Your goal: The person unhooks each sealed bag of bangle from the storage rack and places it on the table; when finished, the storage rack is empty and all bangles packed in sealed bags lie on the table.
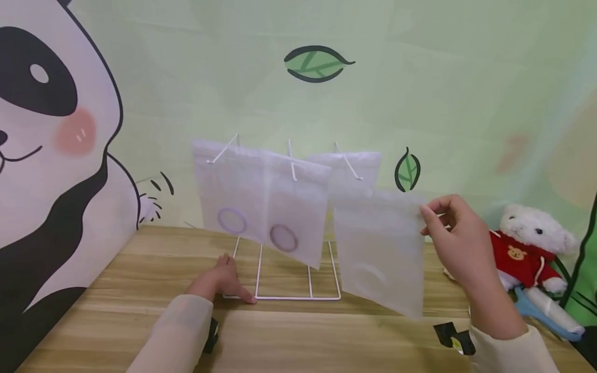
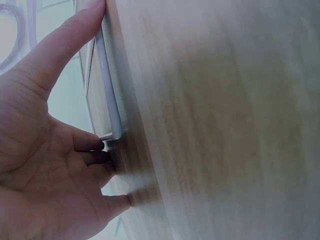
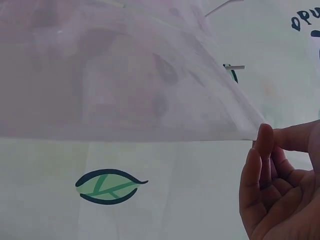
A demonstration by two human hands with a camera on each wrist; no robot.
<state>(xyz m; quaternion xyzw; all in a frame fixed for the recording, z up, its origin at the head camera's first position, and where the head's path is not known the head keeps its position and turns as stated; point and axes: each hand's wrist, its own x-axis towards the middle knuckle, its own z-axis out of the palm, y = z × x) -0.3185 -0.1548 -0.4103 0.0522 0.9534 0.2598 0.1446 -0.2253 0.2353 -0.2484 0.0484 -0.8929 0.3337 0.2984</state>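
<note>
My right hand pinches the upper right corner of a frosted, translucent bag with a pale ring shape showing low in it. In the right wrist view, thumb and forefinger meet on that corner. On the white wire rack hang more frosted bags: one with a purple ring, one with a brownish ring, and another bag at the right hook, partly hidden. Low at the rack's front left corner, my left hand touches the base, its thumb stretched along the front wire.
A white plush bear in a red top sits at the right, a blue-handled roller in front of it. Behind the wooden table is a green backdrop with a panda and leaves.
</note>
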